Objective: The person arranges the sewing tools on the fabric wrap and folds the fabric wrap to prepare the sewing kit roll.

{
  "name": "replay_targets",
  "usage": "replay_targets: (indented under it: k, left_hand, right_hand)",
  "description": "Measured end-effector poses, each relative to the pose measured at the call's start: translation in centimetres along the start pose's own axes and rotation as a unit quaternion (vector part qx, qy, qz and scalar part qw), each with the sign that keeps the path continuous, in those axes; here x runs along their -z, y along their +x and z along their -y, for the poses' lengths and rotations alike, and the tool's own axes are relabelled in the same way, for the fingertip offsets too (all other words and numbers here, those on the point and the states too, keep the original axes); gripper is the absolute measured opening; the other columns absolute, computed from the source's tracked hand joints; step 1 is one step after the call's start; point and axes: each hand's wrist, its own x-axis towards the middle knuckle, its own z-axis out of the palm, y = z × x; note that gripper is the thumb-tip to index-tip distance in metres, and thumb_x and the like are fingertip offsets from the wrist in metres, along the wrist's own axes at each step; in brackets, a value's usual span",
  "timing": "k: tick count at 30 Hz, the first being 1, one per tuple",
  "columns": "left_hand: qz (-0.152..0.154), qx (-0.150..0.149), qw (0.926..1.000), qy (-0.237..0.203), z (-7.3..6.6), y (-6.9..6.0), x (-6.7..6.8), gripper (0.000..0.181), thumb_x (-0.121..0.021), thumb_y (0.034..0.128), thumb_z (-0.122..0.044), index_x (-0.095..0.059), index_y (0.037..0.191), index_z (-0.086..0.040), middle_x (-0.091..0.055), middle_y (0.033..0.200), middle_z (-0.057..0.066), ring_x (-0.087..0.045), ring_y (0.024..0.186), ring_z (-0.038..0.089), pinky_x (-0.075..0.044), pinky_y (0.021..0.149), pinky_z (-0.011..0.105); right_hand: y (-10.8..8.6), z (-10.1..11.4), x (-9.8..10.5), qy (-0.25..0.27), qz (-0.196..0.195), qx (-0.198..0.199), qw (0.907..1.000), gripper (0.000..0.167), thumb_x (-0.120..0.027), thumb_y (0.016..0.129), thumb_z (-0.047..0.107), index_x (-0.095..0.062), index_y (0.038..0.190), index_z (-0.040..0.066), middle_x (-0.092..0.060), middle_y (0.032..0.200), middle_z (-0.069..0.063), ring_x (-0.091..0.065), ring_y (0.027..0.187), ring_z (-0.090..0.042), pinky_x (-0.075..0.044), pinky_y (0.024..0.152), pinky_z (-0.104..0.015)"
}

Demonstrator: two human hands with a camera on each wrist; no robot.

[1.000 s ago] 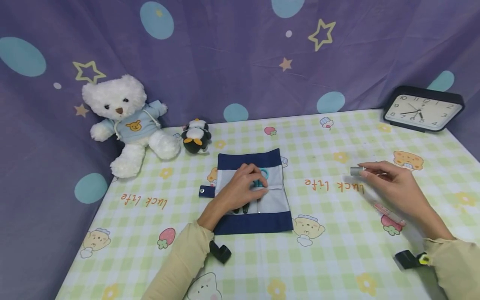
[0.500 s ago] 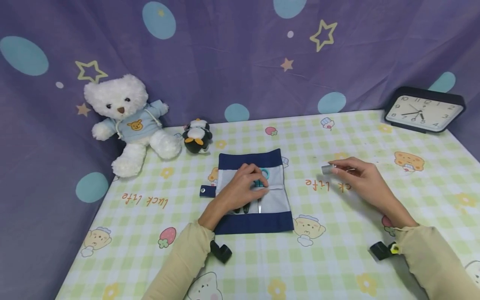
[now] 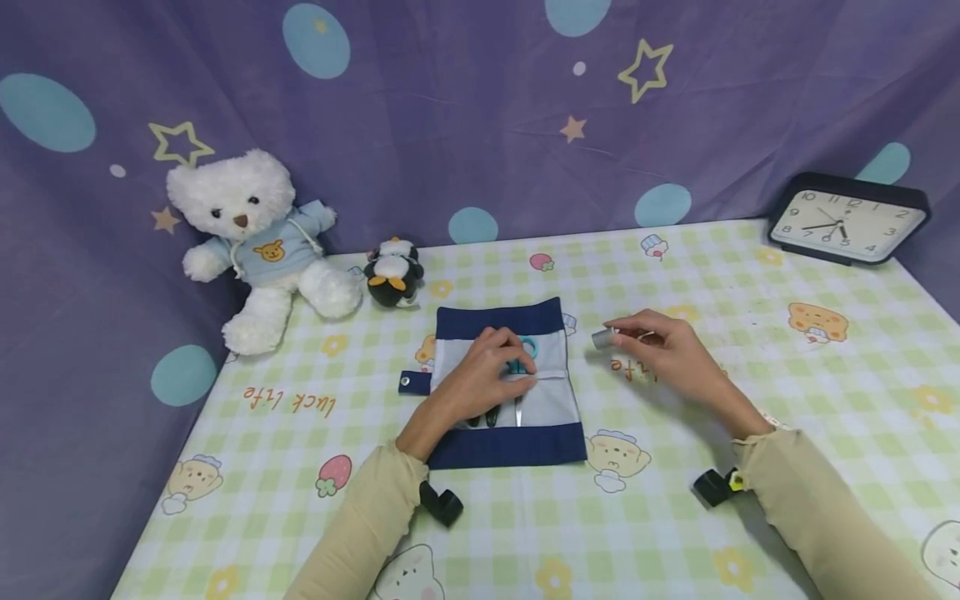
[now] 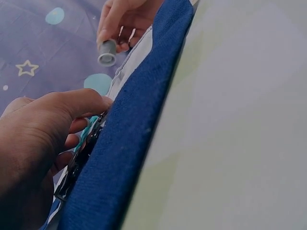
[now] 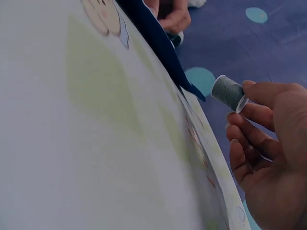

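A navy and grey fabric sewing pouch point(image 3: 502, 447) lies unfolded in the middle of the table. My left hand point(image 3: 487, 375) is over its grey lining, thumb and index finger pinching the pale band point(image 3: 552, 375) that runs across it. Beside those fingers show teal-handled scissors point(image 3: 527, 348), partly hidden, and dark-handled tools point(image 3: 492, 416) lie under the palm. To the right of the pouch, my right hand point(image 3: 663, 350) holds a grey thread spool point(image 5: 229, 93) above the tablecloth, between thumb and fingertips. The spool is apart from the pouch.
A white teddy bear point(image 3: 262, 242) and a small penguin toy point(image 3: 393, 273) sit at the back left. A black-framed clock point(image 3: 847, 218) stands at the back right. The pouch's snap tab point(image 3: 414, 382) sticks out leftward. Behind the table hangs a purple curtain point(image 3: 450, 125).
My right hand has carried the thread spool leftward, from the right of the table to near the pouch. The left hand has stayed in place on the pouch.
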Motion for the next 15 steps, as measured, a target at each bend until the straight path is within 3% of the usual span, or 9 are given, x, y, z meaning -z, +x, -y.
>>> replay_targets:
  k: [4, 7, 12, 15]
  left_hand:
    - [0.000, -0.002, 1.0000, 0.002, -0.1, 0.0, 0.1, 0.007, -0.078, 0.0945, -0.017, -0.077, 0.100, -0.013, -0.056, 0.109, 0.002, -0.044, 0.097, 0.021, -0.041, 0.087, 0.039]
    - [-0.002, -0.006, 1.0000, 0.006, -0.1, 0.0, 0.1, 0.007, -0.079, 0.0940, -0.017, -0.077, 0.100, -0.013, -0.056, 0.108, 0.002, -0.044, 0.096, 0.021, -0.041, 0.087, 0.038]
    - [-0.005, -0.010, 0.9999, 0.010, 0.0, 0.1, 0.1, 0.007, -0.079, 0.0940, -0.017, -0.078, 0.100, -0.013, -0.057, 0.107, 0.002, -0.045, 0.096, 0.020, -0.041, 0.087, 0.038]
    - [-0.003, -0.010, 0.9999, 0.008, 0.1, 0.1, 0.0, 0.008, -0.079, 0.0942, -0.018, -0.078, 0.100, -0.013, -0.057, 0.108, 0.002, -0.046, 0.096, 0.020, -0.041, 0.088, 0.038]
  right_hand:
    - [0.7, 0.3, -1.2, 0.017, 0.018, 0.008, 0.9997, 0.022, -0.069, 0.101, 0.008, -0.074, 0.120, 0.000, -0.069, 0.106, -0.010, -0.065, 0.075, -0.020, -0.052, 0.060, -0.024]
    - [1.2, 0.6, -2.1, 0.013, 0.027, 0.015, 0.9994, 0.021, -0.071, 0.100, 0.007, -0.075, 0.119, 0.001, -0.069, 0.104, -0.009, -0.064, 0.075, -0.020, -0.052, 0.059, -0.025]
    - [2.0, 1.0, -3.4, -0.014, 0.038, 0.028, 0.9988, 0.021, -0.073, 0.097, 0.007, -0.076, 0.118, 0.002, -0.071, 0.104, -0.006, -0.065, 0.092, -0.018, -0.052, 0.079, -0.025]
    - [2.2, 1.2, -4.0, -0.012, 0.052, 0.021, 0.9983, 0.022, -0.074, 0.097, 0.009, -0.075, 0.118, 0.002, -0.070, 0.103, -0.005, -0.065, 0.093, -0.019, -0.053, 0.080, -0.028]
